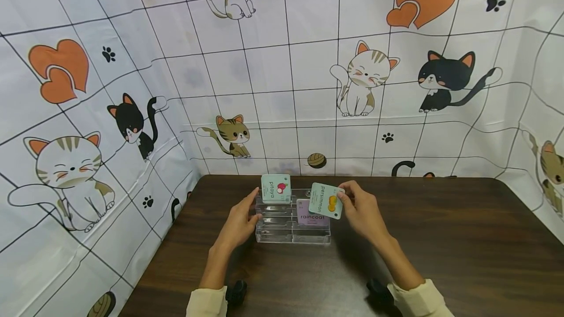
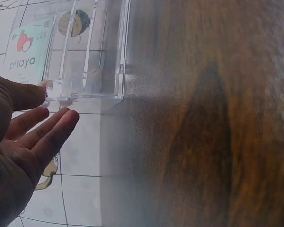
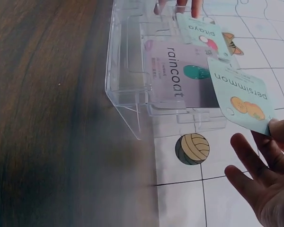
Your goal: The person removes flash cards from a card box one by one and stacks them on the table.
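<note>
A clear acrylic tiered rack (image 1: 274, 234) stands on the table, with two columns of slots. At its back left stands a green "pitaya" card (image 1: 276, 189). A purple "raincoat" card (image 1: 304, 212) sits in the right column. My right hand (image 1: 363, 212) pinches a green "persimmon" card (image 1: 325, 200) by its edge between thumb and finger. That card is tilted, above the rack's right column, and covers part of the raincoat card. My left hand (image 1: 238, 224) touches the rack's left side, the thumb (image 2: 31, 96) against its edge and the other fingers fairly straight.
The dark wooden table (image 1: 440, 238) extends to both sides of the rack. Behind it hangs a white cloth (image 1: 308, 72) with a grid and printed cats, which also covers the left and right sides.
</note>
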`<state>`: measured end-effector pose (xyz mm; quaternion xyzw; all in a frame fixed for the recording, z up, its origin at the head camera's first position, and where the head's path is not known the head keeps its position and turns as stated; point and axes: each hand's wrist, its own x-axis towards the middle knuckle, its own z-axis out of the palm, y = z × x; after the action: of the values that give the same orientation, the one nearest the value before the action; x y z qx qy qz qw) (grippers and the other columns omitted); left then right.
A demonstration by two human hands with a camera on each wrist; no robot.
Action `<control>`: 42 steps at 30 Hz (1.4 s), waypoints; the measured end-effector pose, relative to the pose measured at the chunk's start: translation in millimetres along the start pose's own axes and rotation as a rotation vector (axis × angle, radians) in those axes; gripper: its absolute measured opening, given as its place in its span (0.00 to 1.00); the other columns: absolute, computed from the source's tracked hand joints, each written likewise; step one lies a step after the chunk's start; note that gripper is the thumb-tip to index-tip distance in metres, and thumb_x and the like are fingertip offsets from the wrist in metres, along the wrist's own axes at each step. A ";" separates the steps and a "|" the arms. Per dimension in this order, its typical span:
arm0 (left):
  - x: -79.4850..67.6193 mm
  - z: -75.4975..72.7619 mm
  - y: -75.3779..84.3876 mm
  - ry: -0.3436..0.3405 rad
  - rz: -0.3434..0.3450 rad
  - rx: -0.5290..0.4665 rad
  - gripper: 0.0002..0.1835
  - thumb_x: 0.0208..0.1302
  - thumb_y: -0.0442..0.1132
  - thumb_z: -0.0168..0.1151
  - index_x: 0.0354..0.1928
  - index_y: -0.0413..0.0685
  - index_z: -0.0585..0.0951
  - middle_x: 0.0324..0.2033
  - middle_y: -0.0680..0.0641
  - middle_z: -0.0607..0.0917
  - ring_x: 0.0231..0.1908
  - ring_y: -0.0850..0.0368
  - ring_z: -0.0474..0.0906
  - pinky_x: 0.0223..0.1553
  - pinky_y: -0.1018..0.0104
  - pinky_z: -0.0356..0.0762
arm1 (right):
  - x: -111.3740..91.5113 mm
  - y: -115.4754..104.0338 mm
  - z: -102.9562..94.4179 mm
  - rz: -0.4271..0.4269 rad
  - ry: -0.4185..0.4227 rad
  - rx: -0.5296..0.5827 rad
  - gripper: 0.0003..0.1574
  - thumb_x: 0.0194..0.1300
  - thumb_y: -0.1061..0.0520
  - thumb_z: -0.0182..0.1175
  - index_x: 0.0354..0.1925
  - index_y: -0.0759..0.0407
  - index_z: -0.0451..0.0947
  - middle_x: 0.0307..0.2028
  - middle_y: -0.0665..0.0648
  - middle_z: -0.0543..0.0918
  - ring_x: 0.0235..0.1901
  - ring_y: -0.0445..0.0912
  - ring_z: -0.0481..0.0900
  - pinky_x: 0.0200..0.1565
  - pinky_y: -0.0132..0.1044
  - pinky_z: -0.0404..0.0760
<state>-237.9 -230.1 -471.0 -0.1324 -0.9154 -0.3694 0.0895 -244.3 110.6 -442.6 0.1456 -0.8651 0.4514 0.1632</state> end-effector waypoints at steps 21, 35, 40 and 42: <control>0.5 0.6 -0.4 -0.002 -0.014 0.013 0.44 0.72 0.26 0.68 0.85 0.46 0.60 0.77 0.35 0.72 0.66 0.36 0.82 0.40 0.65 0.86 | 3.0 -0.1 -10.7 0.156 -0.060 0.167 0.12 0.82 0.57 0.60 0.56 0.63 0.80 0.41 0.62 0.90 0.41 0.54 0.84 0.43 0.33 0.78; 1.8 1.7 0.4 0.003 -0.011 0.019 0.44 0.71 0.26 0.68 0.85 0.45 0.60 0.77 0.35 0.73 0.66 0.37 0.82 0.42 0.64 0.88 | 2.0 4.7 -19.7 0.211 -0.121 0.307 0.18 0.83 0.57 0.57 0.60 0.70 0.76 0.46 0.67 0.88 0.43 0.46 0.83 0.48 0.30 0.86; 1.3 1.3 1.0 0.004 -0.013 0.019 0.44 0.71 0.26 0.68 0.85 0.45 0.61 0.77 0.35 0.73 0.66 0.36 0.82 0.41 0.65 0.87 | 0.1 8.0 -25.6 0.244 -0.133 0.338 0.19 0.84 0.57 0.57 0.62 0.71 0.75 0.48 0.68 0.88 0.43 0.44 0.83 0.48 0.34 0.89; 1.2 1.4 0.8 0.008 -0.010 0.020 0.44 0.71 0.25 0.68 0.84 0.43 0.61 0.76 0.34 0.73 0.66 0.36 0.82 0.43 0.63 0.89 | -0.6 10.0 -28.0 0.252 -0.138 0.340 0.20 0.84 0.56 0.57 0.62 0.70 0.74 0.48 0.68 0.88 0.43 0.43 0.83 0.48 0.34 0.89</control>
<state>-238.8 -228.3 -471.2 -0.1257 -0.9193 -0.3613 0.0925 -243.5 139.4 -435.1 0.0923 -0.7969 0.5967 0.0189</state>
